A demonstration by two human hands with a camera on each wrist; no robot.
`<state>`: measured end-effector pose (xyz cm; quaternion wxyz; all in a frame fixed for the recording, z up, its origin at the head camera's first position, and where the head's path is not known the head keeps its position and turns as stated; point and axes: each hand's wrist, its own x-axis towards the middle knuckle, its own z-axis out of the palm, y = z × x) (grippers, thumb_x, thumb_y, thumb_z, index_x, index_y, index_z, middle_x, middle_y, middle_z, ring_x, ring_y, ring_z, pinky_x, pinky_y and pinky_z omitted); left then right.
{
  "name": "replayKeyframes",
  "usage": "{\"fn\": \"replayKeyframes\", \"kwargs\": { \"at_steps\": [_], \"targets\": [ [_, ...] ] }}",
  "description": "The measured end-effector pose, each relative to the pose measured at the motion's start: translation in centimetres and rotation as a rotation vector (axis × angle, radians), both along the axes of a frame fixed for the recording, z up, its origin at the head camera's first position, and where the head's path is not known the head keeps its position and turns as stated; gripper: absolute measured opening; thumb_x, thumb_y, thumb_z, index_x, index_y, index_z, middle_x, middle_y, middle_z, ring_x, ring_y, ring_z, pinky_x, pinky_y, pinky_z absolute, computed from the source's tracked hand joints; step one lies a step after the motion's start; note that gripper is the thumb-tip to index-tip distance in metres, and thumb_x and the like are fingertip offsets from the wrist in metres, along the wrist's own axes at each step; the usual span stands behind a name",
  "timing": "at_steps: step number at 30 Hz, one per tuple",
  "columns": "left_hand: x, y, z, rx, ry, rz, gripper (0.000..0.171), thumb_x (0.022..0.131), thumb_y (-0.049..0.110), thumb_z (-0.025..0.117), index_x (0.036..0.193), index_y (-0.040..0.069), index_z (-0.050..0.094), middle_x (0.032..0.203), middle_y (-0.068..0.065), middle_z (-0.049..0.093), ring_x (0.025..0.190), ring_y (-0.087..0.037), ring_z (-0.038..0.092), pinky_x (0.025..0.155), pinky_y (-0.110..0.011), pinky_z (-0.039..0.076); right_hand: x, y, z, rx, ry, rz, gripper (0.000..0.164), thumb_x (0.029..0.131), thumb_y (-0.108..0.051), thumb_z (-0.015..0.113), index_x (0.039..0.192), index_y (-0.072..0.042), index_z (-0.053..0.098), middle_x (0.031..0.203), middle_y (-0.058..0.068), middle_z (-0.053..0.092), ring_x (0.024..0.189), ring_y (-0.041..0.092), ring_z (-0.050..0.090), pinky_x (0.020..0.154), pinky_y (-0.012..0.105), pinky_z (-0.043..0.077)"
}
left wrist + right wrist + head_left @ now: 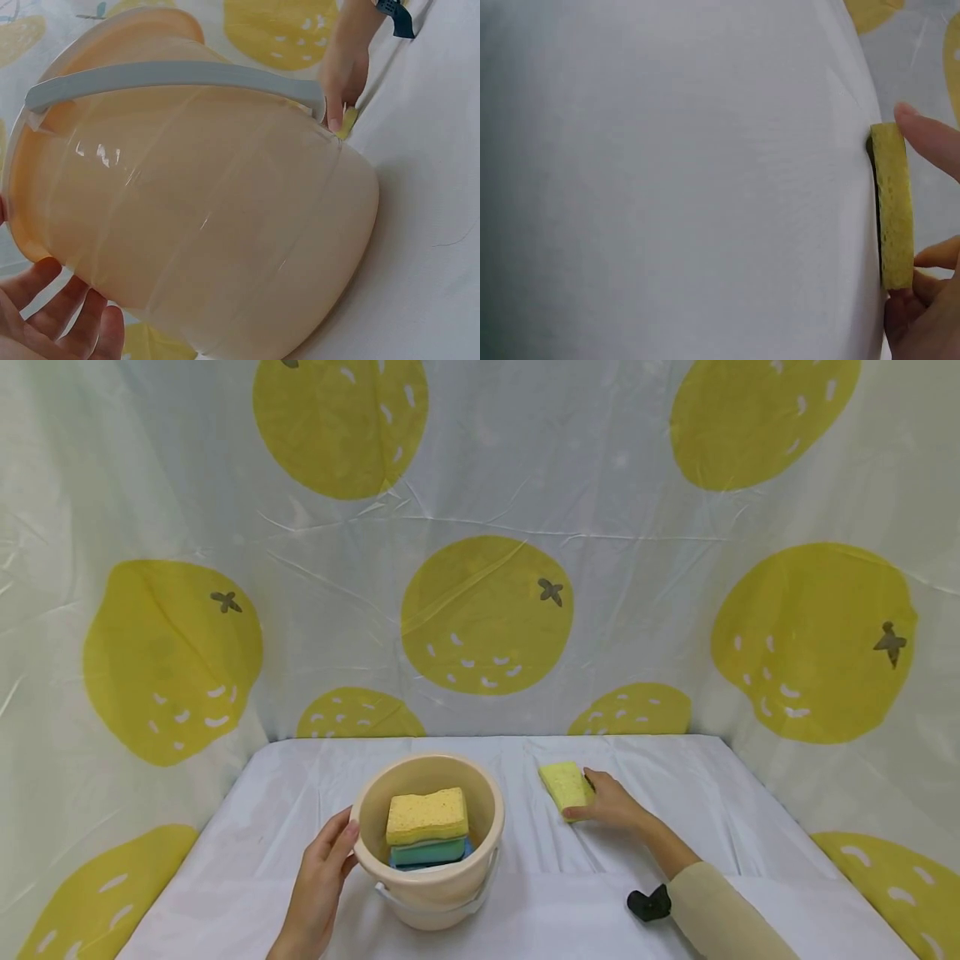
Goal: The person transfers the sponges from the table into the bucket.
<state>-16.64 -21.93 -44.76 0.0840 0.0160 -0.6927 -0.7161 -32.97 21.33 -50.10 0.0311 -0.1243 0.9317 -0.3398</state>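
A cream bucket [427, 902] with a pale grey handle [180, 73] stands on the white cloth, left of centre. My left hand [318, 868] holds its left rim, the thumb at the rim and the fingers against the outer wall. Inside the bucket lies a stack: a yellow sponge [427, 814] on top, a green sponge [429, 853] beneath, and something blue partly hidden at the bottom. Farther right, a yellow-green sponge [564, 785] lies flat on the cloth. My right hand [611, 802] grips it by its ends, thumb on the near one, fingers on the far one.
A white cloth [570, 902] covers the table. Behind and at both sides hangs a pale curtain [637, 610] printed with large yellow fruit. A black strap [649, 903] sits at my right wrist by a beige sleeve [723, 914].
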Motion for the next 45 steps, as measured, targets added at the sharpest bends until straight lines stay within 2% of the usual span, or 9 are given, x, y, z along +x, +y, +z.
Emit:
{"fn": "replayKeyframes", "kwargs": {
  "at_steps": [3, 8, 17, 24, 32, 39, 45],
  "targets": [
    [0.0, 0.0, 0.0, -0.003, 0.003, 0.000, 0.053, 0.110, 0.036, 0.052, 0.150, 0.000, 0.049, 0.149, -0.014, 0.050, 0.125, -0.009, 0.053, 0.095, -0.021, 0.049, 0.0, -0.1, -0.1, 0.049, 0.018, 0.011, 0.111, 0.079, -0.041, 0.091, 0.145, 0.025, 0.033, 0.146, 0.042, 0.039, 0.137, 0.055, 0.038, 0.112, 0.061, 0.033],
    [0.0, 0.0, 0.0, -0.003, 0.011, -0.006, 0.054, 0.111, 0.036, 0.052, 0.151, 0.000, 0.048, 0.150, -0.014, 0.049, 0.126, -0.010, 0.052, 0.095, -0.021, 0.048, 0.0, -0.2, 0.0, 0.064, 0.000, -0.005, 0.111, 0.078, -0.045, 0.091, 0.147, 0.022, 0.036, 0.141, 0.039, 0.043, 0.133, 0.052, 0.043, 0.111, 0.061, 0.035],
    [0.1, 0.0, 0.0, 0.001, 0.004, -0.001, 0.053, 0.110, 0.037, 0.053, 0.149, 0.001, 0.050, 0.149, -0.012, 0.050, 0.126, -0.010, 0.052, 0.095, -0.021, 0.049, 0.1, -0.4, 0.0, 0.004, -0.075, -0.067, 0.108, 0.077, -0.036, 0.092, 0.146, 0.023, 0.033, 0.146, 0.039, 0.038, 0.137, 0.052, 0.037, 0.113, 0.061, 0.032],
    [0.1, -0.1, 0.0, 0.002, 0.000, -0.005, 0.053, 0.110, 0.037, 0.053, 0.149, 0.002, 0.050, 0.149, -0.012, 0.050, 0.127, -0.011, 0.052, 0.096, -0.021, 0.048, 0.2, -0.5, 0.0, -0.020, -0.081, -0.095, 0.100, 0.075, -0.029, 0.092, 0.146, 0.017, 0.039, 0.142, 0.035, 0.043, 0.131, 0.048, 0.044, 0.109, 0.061, 0.036],
    [0.2, -0.1, -0.1, 0.002, 0.011, -0.003, 0.053, 0.110, 0.036, 0.052, 0.149, 0.000, 0.050, 0.149, -0.013, 0.050, 0.126, -0.010, 0.053, 0.096, -0.022, 0.048, 0.2, -0.3, 0.0, -0.106, -0.089, -0.090, 0.096, 0.074, -0.012, 0.088, 0.149, 0.016, 0.036, 0.147, 0.035, 0.040, 0.133, 0.048, 0.041, 0.110, 0.062, 0.034],
    [0.2, -0.1, 0.1, -0.001, -0.011, 0.000, 0.054, 0.110, 0.038, 0.053, 0.149, 0.002, 0.050, 0.149, -0.012, 0.050, 0.127, -0.011, 0.052, 0.096, -0.022, 0.048, -0.1, -0.5, 0.5, -0.130, -0.102, -0.069, 0.097, 0.074, -0.010, 0.084, 0.153, 0.011, 0.034, 0.152, 0.033, 0.034, 0.135, 0.045, 0.039, 0.111, 0.061, 0.033],
    [0.1, -0.1, 0.1, -0.004, 0.001, -0.004, 0.053, 0.110, 0.037, 0.052, 0.149, 0.002, 0.050, 0.149, -0.011, 0.050, 0.127, -0.011, 0.052, 0.096, -0.022, 0.048, -0.5, -0.7, 1.5, -0.148, -0.060, -0.015, 0.094, 0.071, -0.008, 0.084, 0.151, 0.011, 0.039, 0.148, 0.033, 0.039, 0.130, 0.043, 0.043, 0.106, 0.056, 0.038]
  ]
}}
